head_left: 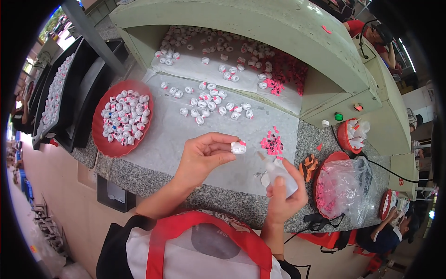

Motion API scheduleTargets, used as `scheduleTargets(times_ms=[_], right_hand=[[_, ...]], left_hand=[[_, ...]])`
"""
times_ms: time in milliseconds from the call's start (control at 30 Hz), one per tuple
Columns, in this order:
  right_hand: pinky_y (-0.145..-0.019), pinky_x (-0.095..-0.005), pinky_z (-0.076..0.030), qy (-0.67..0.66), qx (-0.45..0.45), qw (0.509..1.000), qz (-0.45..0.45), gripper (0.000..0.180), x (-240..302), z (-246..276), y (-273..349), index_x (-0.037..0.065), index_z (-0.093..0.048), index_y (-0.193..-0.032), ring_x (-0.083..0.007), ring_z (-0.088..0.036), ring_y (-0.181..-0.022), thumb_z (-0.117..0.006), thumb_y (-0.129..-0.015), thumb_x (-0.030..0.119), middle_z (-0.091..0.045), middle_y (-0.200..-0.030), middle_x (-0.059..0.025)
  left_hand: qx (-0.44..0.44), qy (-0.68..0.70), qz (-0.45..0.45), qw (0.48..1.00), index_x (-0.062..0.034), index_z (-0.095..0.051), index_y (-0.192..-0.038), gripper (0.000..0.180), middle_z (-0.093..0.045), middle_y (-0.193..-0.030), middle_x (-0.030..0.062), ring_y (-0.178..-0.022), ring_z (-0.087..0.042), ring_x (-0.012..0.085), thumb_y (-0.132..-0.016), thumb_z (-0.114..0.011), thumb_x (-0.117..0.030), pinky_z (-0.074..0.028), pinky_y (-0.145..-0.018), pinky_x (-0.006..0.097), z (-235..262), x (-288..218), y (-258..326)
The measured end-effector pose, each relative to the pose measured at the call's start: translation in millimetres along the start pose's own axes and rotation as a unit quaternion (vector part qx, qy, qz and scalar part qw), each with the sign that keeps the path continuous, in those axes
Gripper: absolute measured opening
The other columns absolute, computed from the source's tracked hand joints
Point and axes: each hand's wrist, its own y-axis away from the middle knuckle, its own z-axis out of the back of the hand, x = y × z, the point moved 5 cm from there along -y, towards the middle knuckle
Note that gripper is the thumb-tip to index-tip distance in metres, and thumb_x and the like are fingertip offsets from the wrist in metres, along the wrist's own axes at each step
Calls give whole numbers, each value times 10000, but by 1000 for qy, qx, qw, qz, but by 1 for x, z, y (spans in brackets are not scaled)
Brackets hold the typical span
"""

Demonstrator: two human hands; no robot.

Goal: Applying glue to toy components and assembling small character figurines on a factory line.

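Observation:
Pinched between the thumb and fingers of my left hand [199, 156] is a small white cat-shaped head [239, 148] with a pink patch on it. My right hand [285, 197] is wrapped round a translucent squeeze bottle [282, 179], its thin nozzle pointing up and left towards the head but apart from it. Just beyond the nozzle lies a loose pile of small pink pieces [272, 143], some with dark faces. Several more white heads [211, 98] are scattered on the white sheet [169, 135] further back.
At left stands a red bowl [96, 132] full of white heads, beside black trays [69, 104]. A pale green open-fronted cabinet [241, 18] holds more heads and pink pieces. At right sit a red basin [320, 179] with plastic bags and a small red basket [343, 135]. Other people work nearby.

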Motion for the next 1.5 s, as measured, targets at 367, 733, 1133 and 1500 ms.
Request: scheduleTargets(times_ms=[367, 733, 1133, 1500], right_hand=[[-659, -342, -471, 391, 177, 895, -118, 270, -131, -48, -20, 12, -591, -889, -262, -599, -802, -643, -664, 153, -605, -858, -143], [-463, -161, -383, -129, 174, 928, -303, 72, -44, -39, -12, 5, -610, -761, -26, -482, -544, -650, -705, 27, -564, -638, 9], [-527, -179, -394, -74, 149, 958, -233, 130, -28, -39, -7, 11, -608, -776, -48, -505, -611, -684, -671, 3, -574, -697, -5], [-564, -194, -411, -116, 196, 956, -186, 159, -31, -38, -6, -6, -618, -829, -62, -520, -635, -656, -676, -29, -571, -685, -24]], left_hand=[[4, 87, 26, 996, 41, -501, -1083, 361, -599, -953, 126, -883, -594, 197, -732, -572, 79, -466, -796, 282, 6, 19, -4], [7, -8, -22, 1000, 35, -519, -1070, 329, -578, -988, 117, -915, -568, 167, -748, -551, 97, -470, -806, 266, -8, 25, -4], [49, 14, -63, 997, 47, -562, -1003, 279, -493, -1113, 163, -975, -534, 197, -741, -528, 139, -462, -830, 269, -15, 10, 2], [70, -4, -69, 995, 52, -567, -1012, 259, -549, -1037, 160, -950, -549, 200, -757, -543, 93, -458, -823, 280, -18, 7, 4]])
